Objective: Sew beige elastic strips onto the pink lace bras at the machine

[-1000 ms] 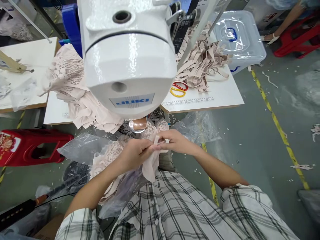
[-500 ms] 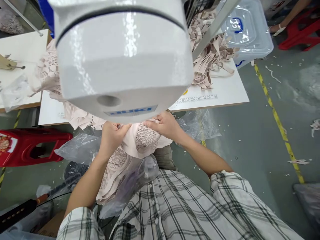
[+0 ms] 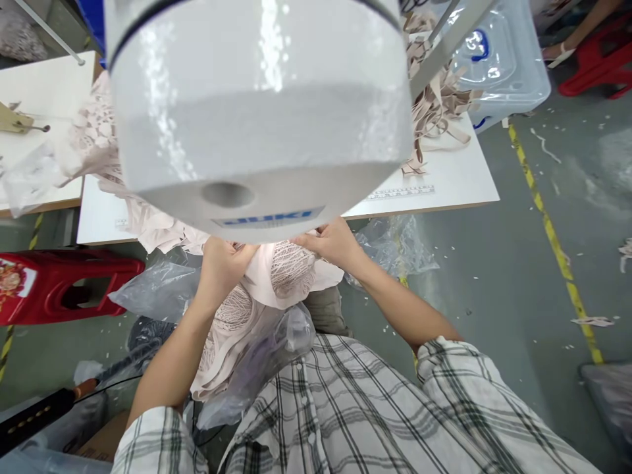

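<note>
- Two hands work at the lace piece (image 3: 291, 266): the left hand (image 3: 222, 257) is closed on its left edge, and the right hand (image 3: 333, 240) pinches its right edge, fingers together on the cloth.
- The lace piece is stretched between them just under the front of the white sewing machine head (image 3: 257, 112), above the person's lap; its top edge is hidden by the machine.
- Risk, as I judge it: the fingertips of both hands pass out of sight under the machine head, so a finger could stray close to the needle, which cannot be seen here.
- The pale cloth is thin and openwork; an uneven pull from the two hands could skew or pucker it, or snag the lace.
- The plastic bag (image 3: 257, 368) of further pieces hangs off the lap and could slide to the floor (image 3: 494, 276), which is littered with scraps.
- Count: one machine head, one lace piece in the hands, one heap of lace (image 3: 108, 151) on the desk (image 3: 444, 184) to the left, one tangle of beige straps (image 3: 434, 105) to the right.
- One clear lidded box (image 3: 503, 66), two red stools (image 3: 64, 283), one printed ruler strip (image 3: 399, 192) on the desk edge.
</note>
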Motion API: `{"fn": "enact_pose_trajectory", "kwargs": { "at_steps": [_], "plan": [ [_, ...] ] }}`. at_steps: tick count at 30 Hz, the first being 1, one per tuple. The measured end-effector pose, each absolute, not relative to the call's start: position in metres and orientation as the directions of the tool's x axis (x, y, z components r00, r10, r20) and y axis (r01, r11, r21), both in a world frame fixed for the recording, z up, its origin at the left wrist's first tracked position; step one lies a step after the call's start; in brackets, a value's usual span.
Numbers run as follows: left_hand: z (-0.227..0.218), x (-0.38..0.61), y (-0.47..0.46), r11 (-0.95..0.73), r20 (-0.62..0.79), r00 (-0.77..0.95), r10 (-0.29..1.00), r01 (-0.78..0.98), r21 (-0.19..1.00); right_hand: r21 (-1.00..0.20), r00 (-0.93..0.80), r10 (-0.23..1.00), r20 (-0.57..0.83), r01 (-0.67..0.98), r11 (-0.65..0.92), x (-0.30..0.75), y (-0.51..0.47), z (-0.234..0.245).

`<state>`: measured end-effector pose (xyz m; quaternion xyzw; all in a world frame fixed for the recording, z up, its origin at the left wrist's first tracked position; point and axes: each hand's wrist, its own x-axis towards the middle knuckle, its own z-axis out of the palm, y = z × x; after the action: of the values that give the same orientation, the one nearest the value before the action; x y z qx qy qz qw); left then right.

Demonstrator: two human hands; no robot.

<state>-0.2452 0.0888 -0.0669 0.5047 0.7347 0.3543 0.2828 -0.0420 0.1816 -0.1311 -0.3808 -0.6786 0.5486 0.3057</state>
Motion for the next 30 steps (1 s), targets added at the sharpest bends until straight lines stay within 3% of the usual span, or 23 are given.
{"fn": "enact_pose_trajectory", "kwargs": {
  "at_steps": [2,4,7,9,17,22,27,30],
  "plan": [
    [-0.067,-0.248,0.088,0.244,-0.062,-0.329,0.942,0.549,0.8,-0.998,-0.579,0.815,-0.023,0.064,0.016,-0.04,0.177,-0.159],
    [-0.068,-0.251,0.088,0.239,-0.052,-0.331,0.942,0.555,0.797,-0.993,-0.737,0.673,-0.066,-0.015,-0.114,-0.037,0.17,-0.189],
    [-0.069,-0.256,0.088,0.196,-0.003,-0.323,0.946,0.568,0.8,-0.946,-0.902,0.376,-0.213,0.094,-0.309,-0.025,0.161,-0.225],
    [-0.07,-0.259,0.088,0.157,0.034,-0.305,0.952,0.58,0.799,-0.897,-0.901,0.297,-0.317,0.184,-0.401,-0.011,0.157,-0.238],
    [-0.072,-0.254,0.089,0.199,0.0,-0.326,0.945,0.576,0.793,-0.857,-0.809,0.441,-0.39,0.143,-0.495,0.033,0.152,-0.229],
    [-0.074,-0.259,0.087,0.189,0.028,-0.337,0.941,0.593,0.782,-0.848,-0.805,0.441,-0.398,0.139,-0.511,0.045,0.148,-0.209],
    [-0.083,-0.265,0.071,0.064,0.241,-0.3,0.923,0.738,0.671,-0.883,-0.765,0.497,-0.409,0.196,-0.426,0.06,0.149,-0.189],
    [-0.075,-0.242,0.052,-0.158,0.448,-0.119,0.886,0.831,0.534,-0.935,-0.731,0.587,-0.348,0.225,-0.274,0.065,0.149,-0.161]
  ]
}}
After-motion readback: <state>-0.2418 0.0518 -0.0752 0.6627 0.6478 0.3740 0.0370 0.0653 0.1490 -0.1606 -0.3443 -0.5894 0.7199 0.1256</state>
